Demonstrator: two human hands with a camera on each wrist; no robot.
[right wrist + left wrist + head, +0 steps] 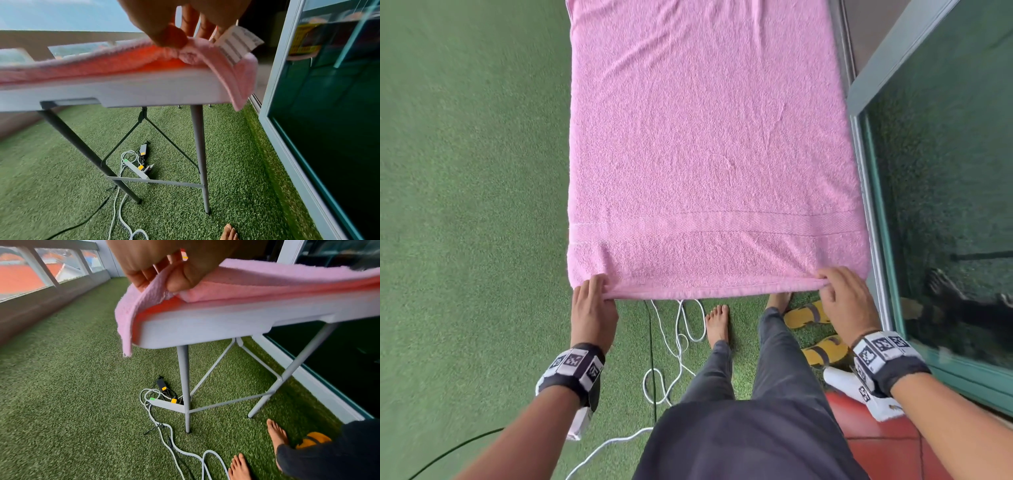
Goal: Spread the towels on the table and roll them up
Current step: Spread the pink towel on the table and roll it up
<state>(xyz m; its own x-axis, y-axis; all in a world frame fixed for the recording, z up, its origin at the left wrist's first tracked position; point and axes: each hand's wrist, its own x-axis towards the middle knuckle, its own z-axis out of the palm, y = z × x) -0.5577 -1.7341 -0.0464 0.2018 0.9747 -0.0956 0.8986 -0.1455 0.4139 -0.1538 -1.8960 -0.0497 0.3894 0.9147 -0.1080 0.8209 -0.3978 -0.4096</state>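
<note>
Green artificial grass (469,178) fills the left half of the head view and runs under everything, with a dark glass door (945,192) in a pale frame down the right side. A pink towel (705,144) lies spread flat over the grey bench (205,324), covering the top from the upper edge of the frame down to the near edge in the lower middle; its two near corners hang over the bench corners. The left hand (593,308) sits at the towel's lower left corner, its grip clamped on the hem, thumb below and fingers on top, as the left wrist view shows. The right hand (846,301) sits at the lower right corner, its grip likewise pinched on the hem, where a white label (238,43) sticks out of the fabric just beside the fingers. The hem between the two hands is turned slightly up. Below the bench, bare feet stand on the grass, yellow sandals (815,332) lie at the lower right, and white cables (681,342) loop toward a power strip (166,404) beside a bench leg.
</note>
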